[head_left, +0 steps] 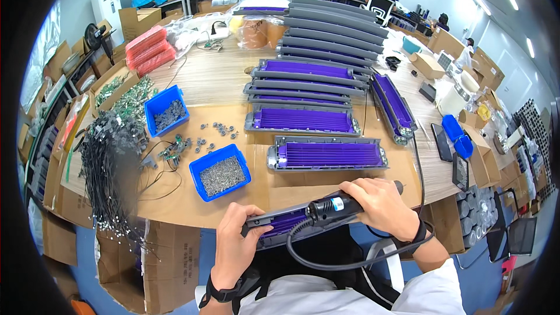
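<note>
My left hand [238, 239] grips the left end of a long grey housing with a purple inside [286, 219], thumb and fingers closed on its edge. The housing is tilted at the table's front edge, over my lap. My right hand [380, 203] is wrapped round a black corded electric screwdriver [326, 209], which lies across the housing and hides much of it. Its thick cable [326, 265] loops below toward my right wrist. Just beyond lies another purple-lined housing [329, 154]. A blue bin of small screws [220, 176] stands to the left of it.
More housings [306, 119] lie in rows behind, one [394, 105] set aslant. At left are a blue bin of grey parts [166, 115], loose grey pieces [219, 130] and a bundle of black wires [111, 169]. A phone [441, 142] and a small blue box [458, 134] lie right.
</note>
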